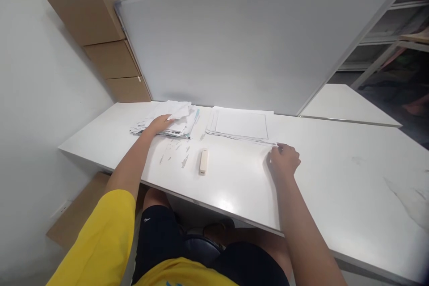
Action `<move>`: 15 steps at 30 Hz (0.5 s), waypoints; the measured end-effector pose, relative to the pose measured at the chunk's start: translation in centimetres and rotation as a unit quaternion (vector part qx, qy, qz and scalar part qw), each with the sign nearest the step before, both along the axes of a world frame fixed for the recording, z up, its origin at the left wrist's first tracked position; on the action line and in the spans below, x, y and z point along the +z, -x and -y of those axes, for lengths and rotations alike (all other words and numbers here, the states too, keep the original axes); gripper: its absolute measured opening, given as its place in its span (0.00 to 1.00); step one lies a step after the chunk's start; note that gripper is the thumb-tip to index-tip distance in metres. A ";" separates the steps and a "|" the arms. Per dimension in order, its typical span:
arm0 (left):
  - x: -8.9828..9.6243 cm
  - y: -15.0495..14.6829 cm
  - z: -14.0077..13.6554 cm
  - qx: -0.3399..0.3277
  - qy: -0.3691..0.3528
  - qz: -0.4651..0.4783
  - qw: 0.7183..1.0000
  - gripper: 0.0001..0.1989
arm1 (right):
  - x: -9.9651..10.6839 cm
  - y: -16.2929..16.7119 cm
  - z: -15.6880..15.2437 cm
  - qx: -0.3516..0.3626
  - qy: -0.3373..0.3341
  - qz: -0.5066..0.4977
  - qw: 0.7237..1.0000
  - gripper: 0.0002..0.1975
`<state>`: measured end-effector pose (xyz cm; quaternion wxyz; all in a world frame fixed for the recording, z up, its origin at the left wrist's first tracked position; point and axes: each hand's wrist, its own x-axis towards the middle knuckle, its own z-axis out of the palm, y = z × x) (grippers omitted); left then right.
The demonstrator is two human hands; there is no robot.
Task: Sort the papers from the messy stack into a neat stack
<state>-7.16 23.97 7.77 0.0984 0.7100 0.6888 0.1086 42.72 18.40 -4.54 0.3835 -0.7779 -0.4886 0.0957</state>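
**Left paper stack (182,124) and right paper stack (239,124), one hand at each**

Both stacks lie on the white worktop (335,178), just in front of the whiteboard (228,49). Single sheets should be feather-light, limp and easily creased or torn; a whole stack would weigh more and its leaves could slide over one another. The left stack looks ragged, with a rumpled sheet (181,111) on top, so it probably needs support from beneath and squaring at the sides. The right one lies flatter; its near corners seem the best place to pinch.

The left hand (161,124) rests on the left stack, but whether its grip has closed on any paper I cannot tell. The right hand's (284,157) grip appears to pinch the right stack's near right corner between thumb and finger.

Counted: two stacks, their leaves too tightly layered to number; one cream stapler-like object (203,161); one whiteboard; three piled cardboard boxes (112,59).
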 end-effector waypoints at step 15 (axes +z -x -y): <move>0.3 -3.1 0.7 0.076 -0.107 -0.089 0.987 0.18 | 0.0 0.2 -0.2 0.002 0.008 0.010 1.000 0.21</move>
